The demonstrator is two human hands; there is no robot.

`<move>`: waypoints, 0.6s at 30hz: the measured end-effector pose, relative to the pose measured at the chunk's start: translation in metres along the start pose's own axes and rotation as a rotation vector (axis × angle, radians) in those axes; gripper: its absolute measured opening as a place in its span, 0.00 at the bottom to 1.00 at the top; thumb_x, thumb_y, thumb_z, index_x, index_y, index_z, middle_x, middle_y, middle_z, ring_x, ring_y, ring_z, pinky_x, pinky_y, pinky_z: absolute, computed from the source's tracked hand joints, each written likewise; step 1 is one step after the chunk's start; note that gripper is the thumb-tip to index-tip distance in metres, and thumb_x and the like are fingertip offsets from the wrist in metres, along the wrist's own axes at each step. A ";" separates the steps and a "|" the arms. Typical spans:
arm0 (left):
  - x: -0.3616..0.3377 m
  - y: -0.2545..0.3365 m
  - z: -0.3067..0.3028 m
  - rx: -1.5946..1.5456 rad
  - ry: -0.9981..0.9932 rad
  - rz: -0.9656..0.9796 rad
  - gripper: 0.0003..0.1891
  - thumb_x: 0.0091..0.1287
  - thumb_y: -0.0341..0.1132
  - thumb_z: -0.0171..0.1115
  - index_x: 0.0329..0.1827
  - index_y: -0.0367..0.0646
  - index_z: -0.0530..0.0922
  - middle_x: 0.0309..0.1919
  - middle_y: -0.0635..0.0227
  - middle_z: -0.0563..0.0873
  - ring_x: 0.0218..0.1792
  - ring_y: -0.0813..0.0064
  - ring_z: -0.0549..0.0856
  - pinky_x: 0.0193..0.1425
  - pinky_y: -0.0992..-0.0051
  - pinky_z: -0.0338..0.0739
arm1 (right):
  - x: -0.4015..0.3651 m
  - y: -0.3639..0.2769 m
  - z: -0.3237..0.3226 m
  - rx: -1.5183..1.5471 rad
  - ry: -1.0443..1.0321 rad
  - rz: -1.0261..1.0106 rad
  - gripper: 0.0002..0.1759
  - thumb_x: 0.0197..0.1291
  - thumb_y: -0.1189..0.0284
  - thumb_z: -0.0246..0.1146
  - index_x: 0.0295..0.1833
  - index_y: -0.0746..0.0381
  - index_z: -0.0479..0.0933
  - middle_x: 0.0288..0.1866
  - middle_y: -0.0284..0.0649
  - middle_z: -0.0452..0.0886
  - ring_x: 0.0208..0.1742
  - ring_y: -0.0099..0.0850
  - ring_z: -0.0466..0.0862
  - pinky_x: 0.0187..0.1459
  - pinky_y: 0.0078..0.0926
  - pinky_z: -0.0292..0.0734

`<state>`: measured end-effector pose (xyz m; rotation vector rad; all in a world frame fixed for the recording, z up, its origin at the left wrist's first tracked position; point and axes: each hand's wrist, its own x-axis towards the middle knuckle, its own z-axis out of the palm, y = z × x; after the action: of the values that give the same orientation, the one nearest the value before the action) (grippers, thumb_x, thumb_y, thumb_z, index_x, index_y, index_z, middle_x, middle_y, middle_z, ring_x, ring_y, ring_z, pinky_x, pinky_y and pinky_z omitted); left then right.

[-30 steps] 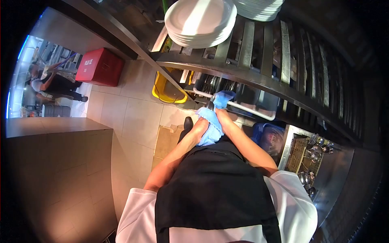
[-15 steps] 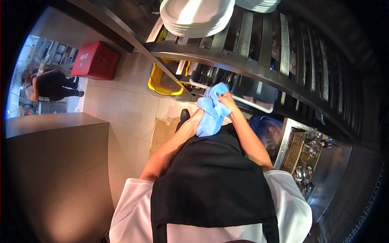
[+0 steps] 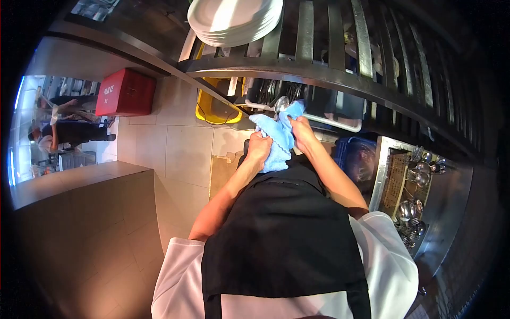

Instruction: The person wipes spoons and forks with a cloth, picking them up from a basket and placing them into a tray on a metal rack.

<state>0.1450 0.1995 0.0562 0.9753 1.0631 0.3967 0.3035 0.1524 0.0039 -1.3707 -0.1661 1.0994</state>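
A light blue cloth (image 3: 277,137) is bunched between my two hands in front of the black apron. My left hand (image 3: 260,147) is closed round its lower left part. With fingers closed, my right hand (image 3: 302,131) grips the upper right end. The shiny bowl of a metal spoon (image 3: 281,103) shows at the cloth's top edge, beside the folds in my right hand. Its handle is hidden, apparently in the cloth. Behind the hands, a tub (image 3: 254,105) with a pale rim holds dark cutlery under the shelf.
White plates (image 3: 234,21) are stacked on the slatted metal shelf (image 3: 340,80). A basket (image 3: 394,186) with spoons (image 3: 409,211) stands right, near a blue crate (image 3: 353,154). Left are a yellow bin (image 3: 215,114), a red box (image 3: 126,93) and another person (image 3: 71,130).
The spoon's bowl now shows above the cloth, where only cloth showed before. My right hand has turned and my hands sit slightly further apart. The view has shifted a little.
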 end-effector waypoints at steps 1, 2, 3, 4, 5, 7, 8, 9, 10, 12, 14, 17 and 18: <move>-0.002 0.006 0.000 0.019 -0.014 0.000 0.09 0.61 0.21 0.52 0.35 0.38 0.82 0.29 0.71 0.85 0.30 0.80 0.82 0.36 0.75 0.76 | 0.000 -0.012 0.001 -0.069 -0.064 0.019 0.06 0.67 0.72 0.61 0.37 0.62 0.80 0.28 0.29 0.79 0.29 0.19 0.75 0.30 0.28 0.69; -0.003 0.012 0.000 0.021 -0.023 0.002 0.09 0.61 0.21 0.52 0.35 0.38 0.82 0.29 0.71 0.85 0.30 0.80 0.82 0.36 0.75 0.76 | -0.001 -0.024 0.005 -0.090 -0.019 -0.112 0.10 0.70 0.72 0.58 0.34 0.62 0.79 0.29 0.30 0.80 0.30 0.22 0.77 0.29 0.31 0.70; -0.008 0.016 0.001 0.068 0.007 -0.016 0.08 0.61 0.21 0.53 0.35 0.38 0.82 0.30 0.71 0.85 0.30 0.79 0.82 0.37 0.74 0.76 | 0.005 -0.010 0.009 -0.094 -0.012 -0.110 0.10 0.70 0.72 0.58 0.34 0.62 0.79 0.29 0.30 0.80 0.30 0.22 0.77 0.29 0.31 0.70; -0.011 0.018 0.003 0.111 0.041 -0.029 0.08 0.61 0.22 0.53 0.35 0.37 0.82 0.30 0.71 0.85 0.30 0.79 0.82 0.38 0.74 0.76 | 0.020 0.013 0.013 -0.138 0.186 -0.090 0.11 0.70 0.70 0.57 0.34 0.62 0.79 0.29 0.29 0.79 0.29 0.23 0.76 0.29 0.32 0.69; -0.011 0.015 0.005 0.109 0.043 -0.020 0.08 0.61 0.22 0.53 0.35 0.37 0.82 0.30 0.71 0.85 0.30 0.79 0.82 0.38 0.74 0.76 | 0.031 0.022 0.018 -0.175 0.376 -0.077 0.12 0.70 0.68 0.57 0.34 0.62 0.79 0.28 0.28 0.78 0.28 0.24 0.75 0.28 0.33 0.67; 0.006 0.007 0.005 0.266 0.235 0.025 0.07 0.61 0.23 0.54 0.34 0.37 0.82 0.30 0.69 0.86 0.31 0.76 0.83 0.38 0.72 0.77 | -0.011 0.027 0.045 0.238 0.170 -0.049 0.13 0.67 0.64 0.58 0.43 0.63 0.79 0.34 0.38 0.81 0.34 0.31 0.78 0.39 0.41 0.74; 0.015 -0.002 0.001 0.185 0.238 -0.008 0.08 0.61 0.24 0.54 0.37 0.37 0.82 0.32 0.68 0.86 0.32 0.73 0.83 0.39 0.70 0.77 | -0.014 0.029 0.046 0.187 0.096 0.061 0.13 0.67 0.65 0.57 0.44 0.63 0.79 0.36 0.40 0.82 0.36 0.32 0.79 0.42 0.41 0.75; 0.016 0.002 0.004 0.191 0.232 -0.002 0.08 0.61 0.24 0.54 0.37 0.37 0.82 0.32 0.68 0.86 0.32 0.73 0.83 0.39 0.70 0.77 | -0.011 0.031 0.040 0.130 0.027 0.170 0.13 0.67 0.65 0.57 0.44 0.64 0.78 0.38 0.42 0.82 0.38 0.33 0.81 0.45 0.40 0.77; 0.016 0.004 0.009 -0.012 0.226 -0.050 0.08 0.62 0.24 0.53 0.38 0.37 0.81 0.32 0.67 0.85 0.33 0.72 0.84 0.39 0.69 0.78 | 0.004 0.028 0.034 0.133 0.032 0.165 0.13 0.67 0.65 0.57 0.44 0.64 0.78 0.38 0.42 0.82 0.38 0.33 0.81 0.45 0.40 0.77; 0.021 -0.006 0.011 -0.219 0.224 -0.130 0.09 0.64 0.24 0.51 0.41 0.39 0.80 0.34 0.66 0.85 0.33 0.71 0.84 0.39 0.68 0.80 | 0.050 0.021 0.018 -0.134 0.112 0.139 0.12 0.65 0.67 0.57 0.46 0.64 0.78 0.42 0.43 0.83 0.42 0.34 0.83 0.49 0.40 0.78; 0.026 -0.008 0.019 -0.230 0.214 -0.125 0.08 0.66 0.25 0.51 0.42 0.39 0.79 0.36 0.63 0.84 0.36 0.68 0.85 0.41 0.65 0.81 | 0.073 0.027 0.009 0.266 -0.004 0.291 0.11 0.64 0.69 0.57 0.45 0.64 0.79 0.40 0.43 0.83 0.39 0.35 0.83 0.43 0.41 0.79; 0.034 -0.006 0.014 -0.206 0.151 -0.136 0.07 0.67 0.25 0.51 0.42 0.39 0.78 0.37 0.61 0.84 0.37 0.66 0.86 0.42 0.63 0.83 | 0.064 0.053 0.005 0.187 -0.062 0.238 0.11 0.64 0.71 0.57 0.46 0.65 0.80 0.38 0.42 0.84 0.37 0.36 0.84 0.39 0.40 0.81; 0.036 -0.010 0.015 -0.190 0.104 -0.159 0.08 0.67 0.25 0.51 0.42 0.39 0.79 0.36 0.61 0.85 0.36 0.65 0.87 0.41 0.63 0.84 | 0.061 0.063 -0.003 0.050 -0.154 0.156 0.10 0.65 0.72 0.57 0.47 0.65 0.80 0.38 0.42 0.84 0.37 0.36 0.85 0.38 0.39 0.82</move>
<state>0.1736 0.2119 0.0308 0.7023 1.1661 0.4131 0.3047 0.1813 -0.0786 -1.2707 -0.1445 1.3319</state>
